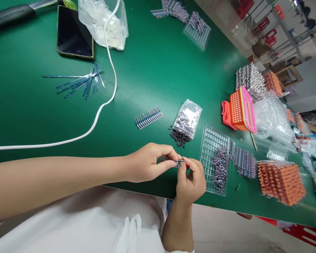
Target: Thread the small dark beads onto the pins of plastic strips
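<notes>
My left hand [147,162] reaches in from the left with thumb and fingers pinched on a thin dark strip of small pinned parts [177,162]. Fingers of my right hand [192,181] are closed on the strip's other end, so the two hands almost touch. The fingers hide much of it. Just beyond them, small black beads [180,137] spill from a clear zip bag [187,118]. Right of my right hand lies a clear compartment tray [209,144] with a heap of pink-and-blue pinned parts [220,168]. A row of blue pinned pieces [149,117] lies farther off.
A white cable [94,121] curves across the green table [147,70]. At the back left are blue strips [88,80], a phone [75,33] and a plastic tub [123,24]. Rightward stand an orange basket [238,110] and stacked orange parts [281,182].
</notes>
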Demonstrator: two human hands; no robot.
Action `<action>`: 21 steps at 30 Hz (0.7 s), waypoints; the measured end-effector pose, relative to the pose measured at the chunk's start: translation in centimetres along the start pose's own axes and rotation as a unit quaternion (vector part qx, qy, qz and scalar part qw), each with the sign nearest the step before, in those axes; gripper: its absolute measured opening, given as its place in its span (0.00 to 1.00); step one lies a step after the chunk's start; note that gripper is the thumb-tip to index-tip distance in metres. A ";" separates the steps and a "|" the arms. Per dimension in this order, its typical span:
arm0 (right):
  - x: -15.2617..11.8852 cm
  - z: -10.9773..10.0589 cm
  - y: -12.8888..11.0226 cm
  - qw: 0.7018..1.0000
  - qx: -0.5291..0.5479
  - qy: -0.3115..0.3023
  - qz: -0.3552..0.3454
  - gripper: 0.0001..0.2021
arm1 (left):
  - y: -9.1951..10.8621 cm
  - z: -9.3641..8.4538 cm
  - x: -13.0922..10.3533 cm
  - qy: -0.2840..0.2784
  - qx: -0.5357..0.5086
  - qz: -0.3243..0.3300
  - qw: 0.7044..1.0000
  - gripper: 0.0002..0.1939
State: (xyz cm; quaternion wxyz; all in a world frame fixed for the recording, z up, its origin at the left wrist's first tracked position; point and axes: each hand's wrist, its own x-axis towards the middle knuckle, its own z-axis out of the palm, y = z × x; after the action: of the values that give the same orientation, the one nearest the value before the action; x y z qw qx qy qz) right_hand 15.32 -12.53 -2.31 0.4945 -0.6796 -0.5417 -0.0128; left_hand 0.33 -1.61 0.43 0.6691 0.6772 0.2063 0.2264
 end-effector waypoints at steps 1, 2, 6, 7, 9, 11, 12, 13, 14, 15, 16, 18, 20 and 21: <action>0.0 0.0 -0.1 1.000 0.021 -0.001 0.019 0.06 | 0.0 0.0 0.1 0.002 -0.041 -0.039 0.998 0.07; 0.1 0.0 -0.3 0.998 0.045 -0.001 0.039 0.05 | 0.1 0.0 0.2 0.007 -0.081 -0.071 0.994 0.08; 0.2 -0.2 -0.5 0.988 0.127 -0.008 0.087 0.02 | 0.0 0.0 0.5 0.031 -0.157 -0.127 0.979 0.10; 0.2 -0.3 -0.5 0.986 0.135 -0.014 0.093 0.02 | 0.0 0.1 0.5 0.034 -0.159 -0.128 0.978 0.10; 0.2 -0.4 -0.5 0.984 0.138 -0.029 0.106 0.02 | 0.0 0.1 0.5 0.039 -0.162 -0.126 0.978 0.09; 0.2 -0.5 -0.5 0.983 0.134 -0.039 0.117 0.03 | 0.1 0.2 0.5 0.046 -0.165 -0.124 0.977 0.08; 0.2 -0.5 -0.5 0.983 0.132 -0.042 0.121 0.03 | 0.2 0.2 0.5 0.050 -0.166 -0.124 0.977 0.07; 0.2 -0.5 -0.6 0.983 0.129 -0.044 0.124 0.03 | 0.2 0.2 0.5 0.053 -0.167 -0.124 0.977 0.07; 0.2 -0.6 -0.6 0.983 0.126 -0.045 0.126 0.03 | 0.3 0.2 0.5 0.057 -0.169 -0.125 0.976 0.07; 0.2 -0.6 -0.7 0.983 0.122 -0.046 0.126 0.04 | 0.3 0.2 0.5 0.058 -0.171 -0.126 0.975 0.06; 0.2 -0.6 -0.7 0.984 0.119 -0.048 0.126 0.04 | 0.3 0.2 0.6 0.059 -0.176 -0.126 0.974 0.06; 0.3 -0.6 -0.8 0.984 0.115 -0.050 0.125 0.04 | 0.3 0.2 0.6 0.061 -0.187 -0.127 0.972 0.06; 0.2 -0.5 -0.8 0.984 0.117 -0.049 0.123 0.04 | 0.3 0.3 0.6 0.062 -0.190 -0.128 0.971 0.05; 0.2 -0.4 -0.7 0.984 0.123 -0.047 0.121 0.03 | 0.3 0.3 0.6 0.063 -0.191 -0.129 0.971 0.05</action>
State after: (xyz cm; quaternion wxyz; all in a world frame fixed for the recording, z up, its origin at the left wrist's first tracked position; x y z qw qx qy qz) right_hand 15.08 -12.73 -1.49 0.5462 -0.6741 -0.4753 0.1460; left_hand 0.94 -1.52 0.76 0.7953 0.4889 0.2867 0.2151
